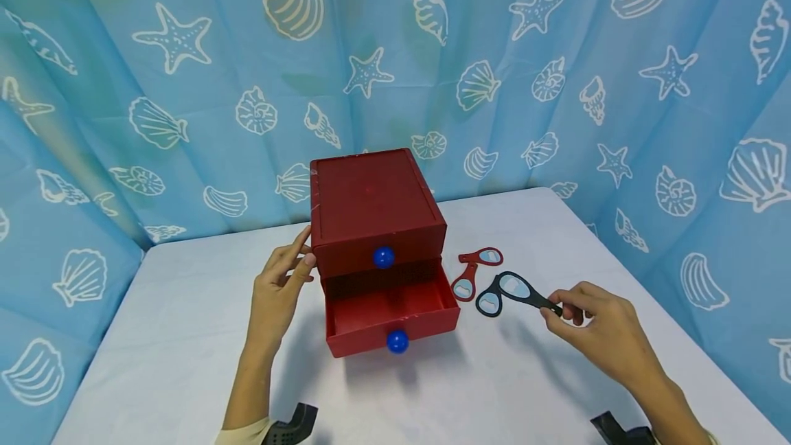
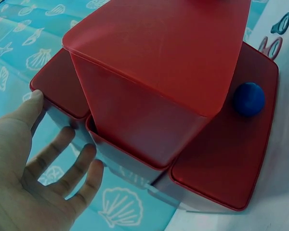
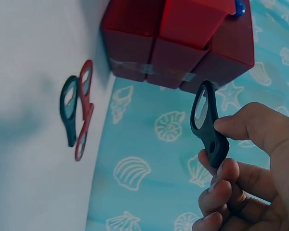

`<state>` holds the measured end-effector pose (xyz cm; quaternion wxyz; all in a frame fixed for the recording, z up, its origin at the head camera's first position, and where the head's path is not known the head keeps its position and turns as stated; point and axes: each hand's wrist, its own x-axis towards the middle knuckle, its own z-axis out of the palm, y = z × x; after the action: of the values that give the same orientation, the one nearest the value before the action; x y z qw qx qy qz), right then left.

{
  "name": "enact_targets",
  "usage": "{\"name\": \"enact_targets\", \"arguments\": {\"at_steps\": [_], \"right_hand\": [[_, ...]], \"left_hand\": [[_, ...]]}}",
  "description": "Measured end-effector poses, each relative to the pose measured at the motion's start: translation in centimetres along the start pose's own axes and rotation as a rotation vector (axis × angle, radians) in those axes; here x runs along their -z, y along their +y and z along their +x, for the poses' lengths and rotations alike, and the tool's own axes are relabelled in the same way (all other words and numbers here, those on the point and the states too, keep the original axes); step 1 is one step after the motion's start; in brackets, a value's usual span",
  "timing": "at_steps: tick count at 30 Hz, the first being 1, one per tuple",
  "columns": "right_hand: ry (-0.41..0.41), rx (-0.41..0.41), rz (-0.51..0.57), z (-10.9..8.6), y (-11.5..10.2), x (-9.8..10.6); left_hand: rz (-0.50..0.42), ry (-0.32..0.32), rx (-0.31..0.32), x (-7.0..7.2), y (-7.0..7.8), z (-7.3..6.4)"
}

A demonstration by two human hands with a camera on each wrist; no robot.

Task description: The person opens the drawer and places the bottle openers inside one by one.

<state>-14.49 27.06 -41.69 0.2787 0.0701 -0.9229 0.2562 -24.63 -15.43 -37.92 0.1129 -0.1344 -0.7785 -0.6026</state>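
Note:
A dark red two-drawer box (image 1: 373, 204) with blue ball knobs stands on the table, its lower drawer (image 1: 392, 330) pulled out and bare inside. My left hand (image 1: 278, 287) is at the box's left side, the thumb touching its edge and the other fingers loosely spread. My right hand (image 1: 596, 325) pinches the handle end of a black bottle opener (image 3: 207, 120) between thumb and fingers, raised above the table. Right of the box lie another black bottle opener (image 3: 68, 110) and two red bottle openers (image 1: 472, 273).
A white cloth covers the table (image 1: 204, 321). Behind and along the sides hangs a blue curtain (image 1: 383, 12) with white shell and starfish prints, close behind the box. The upper drawer, with its blue knob (image 1: 384, 257), is closed.

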Motion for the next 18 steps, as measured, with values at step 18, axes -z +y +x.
{"name": "enact_targets", "arguments": {"at_steps": [18], "right_hand": [[-0.006,0.097,0.079,1.7,-3.7,-1.2]], "left_hand": [[-0.001,0.003,0.029,0.0,-0.3,0.1]]}}
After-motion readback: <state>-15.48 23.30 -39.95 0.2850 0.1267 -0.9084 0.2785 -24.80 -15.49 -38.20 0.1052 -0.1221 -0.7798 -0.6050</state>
